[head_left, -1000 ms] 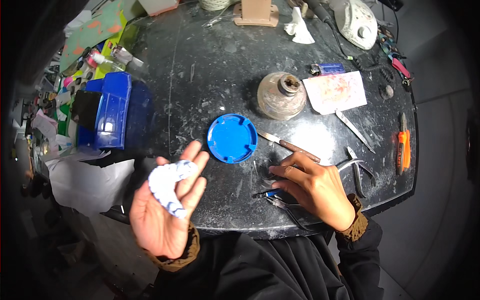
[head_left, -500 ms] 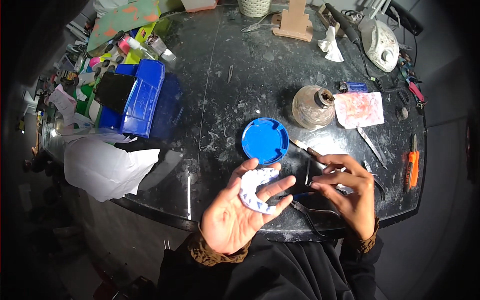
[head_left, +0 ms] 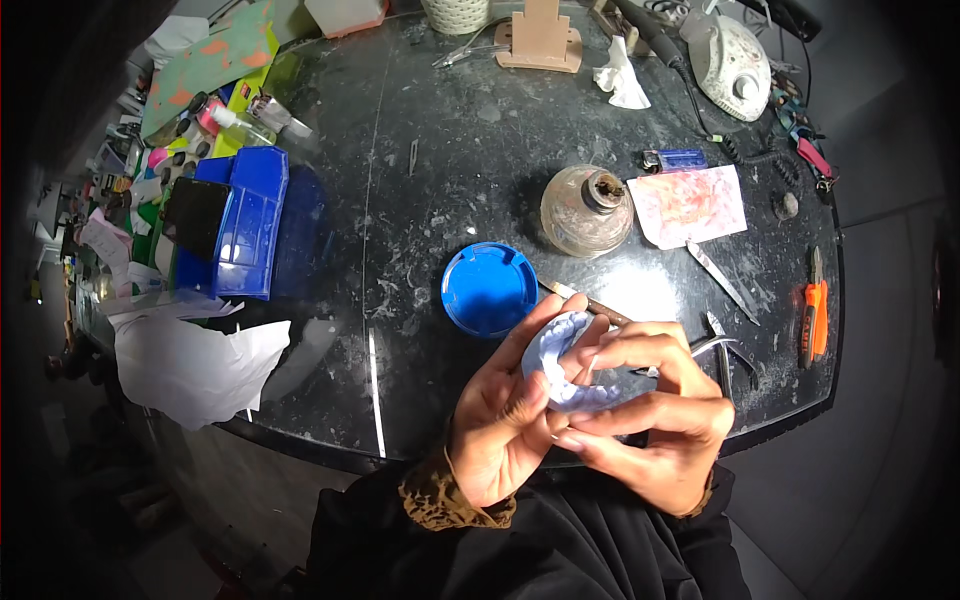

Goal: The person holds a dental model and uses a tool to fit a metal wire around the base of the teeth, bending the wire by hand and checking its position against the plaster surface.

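Observation:
A pale blue-white, horseshoe-shaped dental cast (head_left: 547, 350) with tooth shapes along it rests in my left hand (head_left: 490, 445). My left thumb presses on its near side, and the fingers curl behind it. My right hand (head_left: 665, 420) is at the cast's right side, index fingertip over the inner curve. The right thumb and middle finger are pinched near its lower edge; what lies between them is too small to make out. Behind the hands sits a round blue lid (head_left: 485, 280). A slim brown-handled tool (head_left: 590, 305) is partly hidden by my fingers.
A glass spirit burner (head_left: 580, 220) stands beyond the hands, beside a red-stained paper (head_left: 700, 205) and blue lighter (head_left: 682, 160). To the right lie a metal knife (head_left: 722, 282), metal pliers (head_left: 738, 350) and orange-handled cutters (head_left: 813, 315). A blue bin (head_left: 255, 230) and crumpled white paper (head_left: 200, 360) are left.
My right hand has moved left from beside the cast to touch it. My left hand has turned and closed around the cast, thumb now on it. The whole view has shifted slightly.

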Motion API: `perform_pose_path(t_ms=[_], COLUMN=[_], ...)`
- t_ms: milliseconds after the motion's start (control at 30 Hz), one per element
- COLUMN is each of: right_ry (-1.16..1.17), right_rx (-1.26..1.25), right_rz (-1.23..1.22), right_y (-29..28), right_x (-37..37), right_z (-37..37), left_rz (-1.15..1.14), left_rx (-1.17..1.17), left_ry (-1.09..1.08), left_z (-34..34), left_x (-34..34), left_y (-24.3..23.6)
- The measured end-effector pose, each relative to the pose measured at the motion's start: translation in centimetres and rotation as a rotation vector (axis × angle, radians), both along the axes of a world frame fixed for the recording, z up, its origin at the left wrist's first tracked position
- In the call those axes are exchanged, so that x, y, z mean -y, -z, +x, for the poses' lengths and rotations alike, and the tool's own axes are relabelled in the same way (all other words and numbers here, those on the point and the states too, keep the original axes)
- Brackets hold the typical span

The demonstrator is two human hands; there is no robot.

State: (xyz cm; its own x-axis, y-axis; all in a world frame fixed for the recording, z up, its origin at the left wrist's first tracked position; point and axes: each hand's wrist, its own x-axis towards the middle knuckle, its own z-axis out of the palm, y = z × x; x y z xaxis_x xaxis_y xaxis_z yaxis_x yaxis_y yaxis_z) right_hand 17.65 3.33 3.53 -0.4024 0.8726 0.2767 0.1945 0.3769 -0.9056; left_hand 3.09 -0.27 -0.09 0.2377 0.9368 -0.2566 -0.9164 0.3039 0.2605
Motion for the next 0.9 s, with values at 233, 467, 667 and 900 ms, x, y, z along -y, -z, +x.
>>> perform_pose_path(t_ms=[233, 467, 667, 900], right_ry=[0.077, 0.182, 0.175, 0.225], right_rx=[-0.081, -0.115, -0.104, -0.238], right_rz=[-0.006, 0.033, 0.100, -0.093], right_y=[1.2, 1.9, 2.2, 1.9], right_x=[0.1, 0.0, -0.2, -0.1], right_z=[-0.9, -1.1, -0.9, -1.0], left_rz=[0.102, 0.108, -0.004, 0.028], left_rx=[-0.099, -0.051, 0.023, -0.158], left_ry=[-0.001, -0.018, -0.025, -0.056], left_z=[0.7, 0.8, 0.6, 0.4], left_x=[-0.6, -0.5, -0.2, 0.2], left_y=[0.8, 0.6, 0.0, 0.5])
